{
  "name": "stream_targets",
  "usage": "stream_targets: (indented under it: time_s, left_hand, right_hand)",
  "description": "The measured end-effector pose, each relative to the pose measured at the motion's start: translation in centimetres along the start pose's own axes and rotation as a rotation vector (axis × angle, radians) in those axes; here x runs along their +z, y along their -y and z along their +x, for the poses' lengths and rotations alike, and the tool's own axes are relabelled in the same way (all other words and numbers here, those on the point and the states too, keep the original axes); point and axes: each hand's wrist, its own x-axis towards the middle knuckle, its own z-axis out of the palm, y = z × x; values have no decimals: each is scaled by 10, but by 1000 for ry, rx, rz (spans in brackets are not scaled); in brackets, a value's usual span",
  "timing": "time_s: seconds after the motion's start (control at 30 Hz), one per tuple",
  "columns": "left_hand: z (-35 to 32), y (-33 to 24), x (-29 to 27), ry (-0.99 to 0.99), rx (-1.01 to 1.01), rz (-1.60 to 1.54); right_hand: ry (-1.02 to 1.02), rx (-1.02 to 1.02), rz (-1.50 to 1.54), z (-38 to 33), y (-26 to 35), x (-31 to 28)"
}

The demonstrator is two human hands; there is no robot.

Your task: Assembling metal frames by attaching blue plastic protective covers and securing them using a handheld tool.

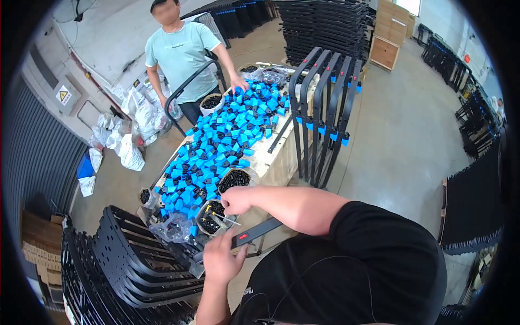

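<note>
My left hand [221,259] grips a black metal bar [260,230] with a red label, its thumb along the near side. Just above it, my right hand [236,200] hovers at the edge of a bag of small black parts [208,223], fingers curled in; anything between them is hidden. A screwdriver [225,219] with a yellow-marked handle lies across that bag. Beyond my right hand stands another bag of black screw-like pieces [234,179]. Blue-and-black plastic caps [216,143] are heaped over the worktable [276,162].
Across the table a person in a light green shirt [184,59] reaches one hand into the heap. Bent black frames [325,116] lean at the table's right side. Stacked black frames [135,260] stand at the near left. White sacks [130,151] lie by the wall.
</note>
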Motion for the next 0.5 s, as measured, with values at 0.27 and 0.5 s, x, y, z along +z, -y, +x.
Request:
stream_targets:
  time_s: [0.27,0.5]
  left_hand:
    - [-45,24,12,-92,-358,-319]
    - [8,-68,24,-73,-455,-276]
  right_hand:
    - [-230,-82,126,-80,16,-43]
    - [-438,-64,194,-280,-93,-92]
